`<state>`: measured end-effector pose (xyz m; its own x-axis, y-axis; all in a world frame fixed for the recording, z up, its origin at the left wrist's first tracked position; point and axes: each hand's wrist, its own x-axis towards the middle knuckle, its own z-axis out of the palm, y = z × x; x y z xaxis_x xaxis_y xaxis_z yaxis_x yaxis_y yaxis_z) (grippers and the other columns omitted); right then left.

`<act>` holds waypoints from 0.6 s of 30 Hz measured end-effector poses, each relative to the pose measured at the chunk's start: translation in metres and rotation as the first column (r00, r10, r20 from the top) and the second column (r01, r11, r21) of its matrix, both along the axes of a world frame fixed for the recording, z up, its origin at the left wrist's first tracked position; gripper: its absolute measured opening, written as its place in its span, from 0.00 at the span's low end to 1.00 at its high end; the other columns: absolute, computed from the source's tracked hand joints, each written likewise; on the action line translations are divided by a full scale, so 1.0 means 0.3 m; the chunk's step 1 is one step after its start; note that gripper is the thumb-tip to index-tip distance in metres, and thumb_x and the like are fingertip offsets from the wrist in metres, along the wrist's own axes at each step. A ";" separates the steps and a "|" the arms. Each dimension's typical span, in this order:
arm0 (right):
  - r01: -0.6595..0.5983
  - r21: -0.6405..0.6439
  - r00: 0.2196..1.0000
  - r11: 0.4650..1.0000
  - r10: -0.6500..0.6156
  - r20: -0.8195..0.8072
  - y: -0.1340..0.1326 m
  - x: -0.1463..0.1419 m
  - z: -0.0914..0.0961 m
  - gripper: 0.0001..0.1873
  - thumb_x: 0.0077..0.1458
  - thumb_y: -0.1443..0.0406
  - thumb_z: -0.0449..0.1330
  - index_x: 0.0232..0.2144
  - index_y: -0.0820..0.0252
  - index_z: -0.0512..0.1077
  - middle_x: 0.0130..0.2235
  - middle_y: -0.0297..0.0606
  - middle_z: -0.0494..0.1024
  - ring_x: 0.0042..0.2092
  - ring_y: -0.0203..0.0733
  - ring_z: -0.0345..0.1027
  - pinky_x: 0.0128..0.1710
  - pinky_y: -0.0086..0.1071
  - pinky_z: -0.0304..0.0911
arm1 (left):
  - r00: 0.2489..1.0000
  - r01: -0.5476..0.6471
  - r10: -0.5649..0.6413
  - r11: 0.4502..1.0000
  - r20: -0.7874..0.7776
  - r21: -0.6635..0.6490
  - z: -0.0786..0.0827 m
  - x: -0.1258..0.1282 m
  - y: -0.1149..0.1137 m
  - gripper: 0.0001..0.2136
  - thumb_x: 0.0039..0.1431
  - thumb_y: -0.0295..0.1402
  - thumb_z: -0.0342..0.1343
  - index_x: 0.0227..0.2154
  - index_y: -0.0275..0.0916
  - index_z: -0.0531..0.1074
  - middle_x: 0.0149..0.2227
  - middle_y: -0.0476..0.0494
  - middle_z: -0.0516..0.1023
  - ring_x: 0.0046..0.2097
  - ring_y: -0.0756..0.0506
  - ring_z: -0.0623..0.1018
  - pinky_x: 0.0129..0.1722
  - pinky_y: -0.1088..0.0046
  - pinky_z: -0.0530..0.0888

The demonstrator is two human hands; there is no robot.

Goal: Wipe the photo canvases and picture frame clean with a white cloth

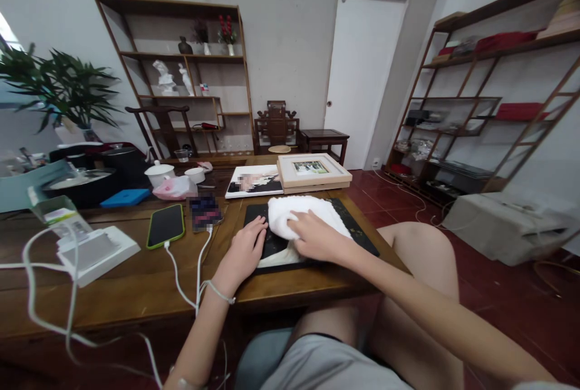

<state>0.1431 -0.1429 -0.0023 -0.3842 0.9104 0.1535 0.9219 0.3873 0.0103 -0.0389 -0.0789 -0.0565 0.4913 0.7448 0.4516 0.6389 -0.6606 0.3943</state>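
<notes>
A dark picture panel lies flat on the wooden table in front of me. My left hand rests flat on its left part, fingers stretched out. My right hand presses a white cloth onto the panel, fingers curled over the cloth's near edge. Behind the panel lie a printed photo and a light wooden picture frame stacked on another.
A phone in a green case and a second phone lie left of the panel, with white cables trailing off the table edge. White box, cups, a pink bag and a plant stand further left. Shelves line both walls.
</notes>
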 end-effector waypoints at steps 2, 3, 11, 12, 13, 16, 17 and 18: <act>-0.033 -0.005 0.998 0.999 0.033 -0.057 -0.115 0.013 -0.010 0.16 0.47 0.72 0.49 0.39 0.65 0.68 0.53 0.57 0.65 0.55 0.53 0.57 0.54 0.47 0.48 | 1.000 -0.006 0.006 1.000 0.003 -0.008 0.002 0.001 -0.003 0.17 0.62 0.32 0.41 0.45 0.32 0.72 0.54 0.35 0.70 0.58 0.42 0.67 0.56 0.58 0.64; -0.042 -0.018 0.996 0.999 0.040 -0.082 -0.170 0.021 -0.014 0.16 0.46 0.73 0.49 0.38 0.66 0.68 0.54 0.59 0.63 0.58 0.53 0.53 0.56 0.48 0.44 | 1.000 -0.008 0.008 1.000 0.004 -0.013 0.003 0.002 -0.005 0.17 0.62 0.31 0.41 0.45 0.31 0.72 0.54 0.35 0.70 0.58 0.41 0.67 0.56 0.58 0.64; 0.135 -0.018 0.984 0.991 -0.136 -0.114 -0.231 0.154 -0.021 0.11 0.44 0.74 0.47 0.30 0.61 0.66 0.45 0.49 0.72 0.45 0.50 0.65 0.47 0.41 0.53 | 1.000 -0.010 0.010 0.999 0.000 -0.040 0.012 0.004 -0.012 0.16 0.61 0.30 0.42 0.44 0.32 0.72 0.53 0.35 0.71 0.58 0.41 0.66 0.57 0.58 0.63; 0.193 -0.001 0.976 0.981 -0.192 -0.099 -0.195 0.174 -0.021 0.10 0.45 0.73 0.47 0.29 0.61 0.66 0.41 0.48 0.73 0.41 0.49 0.66 0.44 0.40 0.55 | 1.000 -0.010 0.011 0.999 0.007 -0.040 0.014 0.004 -0.012 0.16 0.61 0.31 0.42 0.44 0.32 0.72 0.53 0.35 0.71 0.58 0.41 0.66 0.57 0.58 0.63; 0.242 0.013 0.967 0.970 -0.240 -0.082 -0.157 0.191 -0.020 0.10 0.45 0.73 0.46 0.29 0.62 0.66 0.38 0.48 0.73 0.39 0.49 0.66 0.41 0.39 0.56 | 1.000 -0.009 0.009 0.999 0.018 -0.038 0.016 0.005 -0.013 0.16 0.61 0.31 0.42 0.44 0.31 0.72 0.53 0.35 0.71 0.58 0.41 0.67 0.57 0.58 0.63; 0.295 0.030 0.955 0.955 -0.294 -0.050 -0.047 0.202 -0.012 0.11 0.46 0.73 0.46 0.31 0.63 0.66 0.36 0.50 0.73 0.37 0.50 0.67 0.37 0.38 0.56 | 0.996 0.018 -0.016 1.000 0.084 -0.021 0.031 0.005 -0.020 0.17 0.62 0.33 0.41 0.44 0.32 0.72 0.52 0.35 0.72 0.56 0.42 0.68 0.57 0.61 0.63; 0.279 0.027 0.959 0.960 -0.278 -0.047 -0.019 0.190 -0.009 0.11 0.46 0.73 0.46 0.31 0.64 0.66 0.36 0.51 0.73 0.37 0.51 0.67 0.37 0.38 0.56 | 0.993 0.026 -0.025 1.000 0.118 -0.014 0.037 0.005 -0.024 0.17 0.63 0.34 0.41 0.45 0.32 0.71 0.52 0.35 0.72 0.56 0.43 0.68 0.58 0.61 0.62; 0.251 0.022 0.967 0.968 -0.250 -0.049 0.003 0.168 -0.007 0.12 0.45 0.73 0.46 0.31 0.64 0.66 0.37 0.51 0.73 0.38 0.51 0.67 0.38 0.39 0.56 | 0.987 0.029 -0.027 1.000 0.158 -0.011 0.043 0.005 -0.027 0.18 0.63 0.35 0.40 0.47 0.32 0.70 0.53 0.36 0.71 0.57 0.43 0.68 0.58 0.62 0.62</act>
